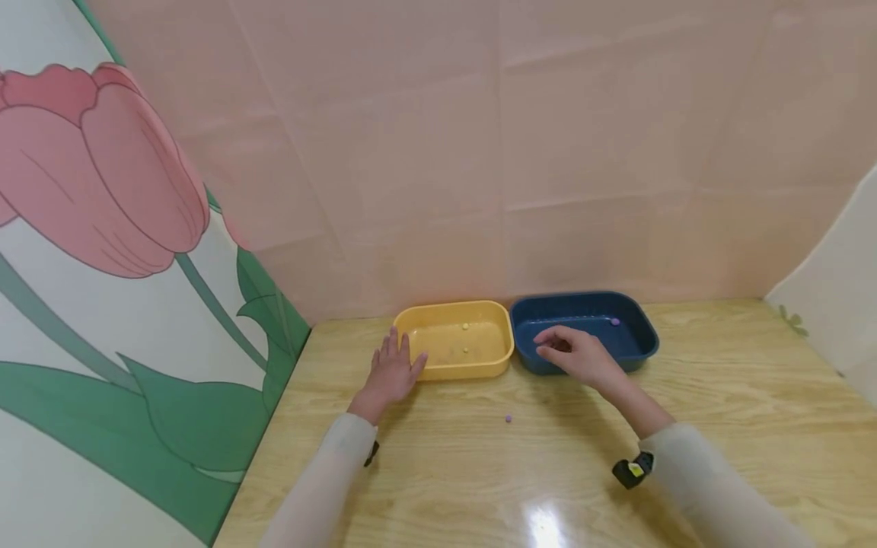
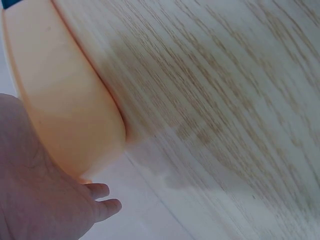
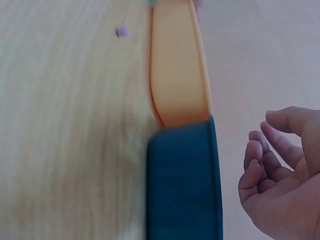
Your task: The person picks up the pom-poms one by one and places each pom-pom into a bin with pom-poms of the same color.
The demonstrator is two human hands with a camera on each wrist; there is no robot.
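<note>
My left hand (image 1: 393, 373) lies at the left end of a yellow tray (image 1: 503, 335), its fingers straight and spread over the rim. Two small yellow pieces sit inside that tray. Over the near left side of a dark blue tray (image 1: 640, 335) hovers my right hand (image 1: 578, 356), fingers loosely bent. The right wrist view shows a gap between its thumb and fingertips, with nothing held. A small purple piece (image 1: 615, 322) lies inside the blue tray. On the table in front of the trays is another small purple piece (image 1: 508, 418).
Both trays stand side by side at the back of the wood-grain table (image 1: 445, 472), close to a pink cloth backdrop (image 1: 425, 152). A panel with a painted tulip (image 1: 137, 167) borders the left side; a pale panel (image 1: 843, 304) stands at the right.
</note>
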